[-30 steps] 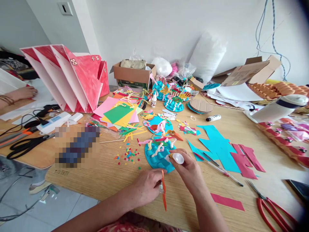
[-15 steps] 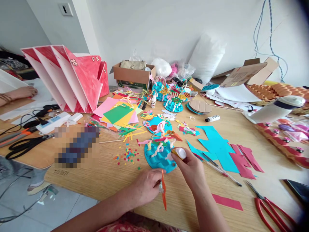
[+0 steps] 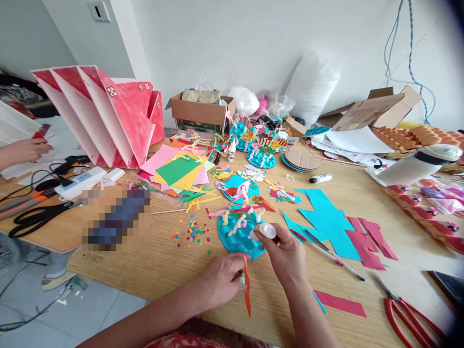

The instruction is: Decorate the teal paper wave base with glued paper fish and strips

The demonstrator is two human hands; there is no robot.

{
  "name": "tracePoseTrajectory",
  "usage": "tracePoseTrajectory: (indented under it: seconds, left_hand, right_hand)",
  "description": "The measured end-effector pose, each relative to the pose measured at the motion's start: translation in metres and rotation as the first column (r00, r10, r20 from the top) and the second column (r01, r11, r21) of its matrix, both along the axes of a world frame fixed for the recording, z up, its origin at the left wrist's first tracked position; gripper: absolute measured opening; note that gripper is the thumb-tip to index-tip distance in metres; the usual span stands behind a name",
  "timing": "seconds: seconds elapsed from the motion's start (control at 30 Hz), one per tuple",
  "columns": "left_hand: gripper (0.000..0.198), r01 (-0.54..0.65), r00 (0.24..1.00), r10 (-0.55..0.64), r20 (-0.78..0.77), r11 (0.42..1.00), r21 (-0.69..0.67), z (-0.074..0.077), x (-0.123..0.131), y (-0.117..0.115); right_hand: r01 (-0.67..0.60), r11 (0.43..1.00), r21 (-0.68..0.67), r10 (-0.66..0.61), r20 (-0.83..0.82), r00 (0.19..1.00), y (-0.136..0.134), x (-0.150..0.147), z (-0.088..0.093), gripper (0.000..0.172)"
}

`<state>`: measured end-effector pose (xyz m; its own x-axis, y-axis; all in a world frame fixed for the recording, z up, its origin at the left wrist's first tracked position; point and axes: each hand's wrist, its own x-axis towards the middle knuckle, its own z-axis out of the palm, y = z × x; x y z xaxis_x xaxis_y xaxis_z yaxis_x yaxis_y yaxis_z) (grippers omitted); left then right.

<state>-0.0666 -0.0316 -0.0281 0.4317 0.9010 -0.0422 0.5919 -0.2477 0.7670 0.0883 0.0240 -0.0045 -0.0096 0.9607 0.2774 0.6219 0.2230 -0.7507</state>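
Note:
My left hand (image 3: 224,280) pinches an orange paper piece (image 3: 247,290), held upright near the table's front edge, with a small pale item beside it. In my right hand (image 3: 286,253) is a small white round container (image 3: 267,230), tilted between thumb and fingers. It is over the right side of a blue textured disc (image 3: 237,234) that bears pale twisted strips. Behind that disc lies another blue disc (image 3: 232,186) with paper decorations. Coloured confetti (image 3: 195,232) is scattered to the left of the discs.
Red-handled scissors (image 3: 402,309), blue paper (image 3: 326,217) and red paper strips (image 3: 340,303) lie to the right. Coloured sheets (image 3: 177,169), black scissors (image 3: 43,217) and a power strip (image 3: 81,183) are to the left. Another person's hand (image 3: 29,151) holds a red tool at far left.
My right hand has tipped the white container and shifted slightly left. My left hand is nearly still. The other person's hand now shows a red tool. A thin blue strip shows by my right forearm.

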Motion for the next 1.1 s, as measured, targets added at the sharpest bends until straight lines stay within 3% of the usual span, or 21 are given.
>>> tracePoseTrajectory:
  seconds: [0.8, 1.1]
  left_hand:
    - [0.016, -0.005, 1.0, 0.005, -0.006, 1.0, -0.019, 0.006, 0.001, 0.0]
    - [0.017, -0.015, 1.0, 0.015, 0.017, 1.0, -0.008, 0.011, 0.001, -0.001]
  right_hand:
    - [-0.001, 1.0, 0.031, 0.004, -0.098, 0.995, 0.003, -0.001, -0.005, 0.021]
    - [-0.012, 0.996, -0.083, -0.007, -0.227, 0.974, 0.002, 0.004, -0.014, 0.022]
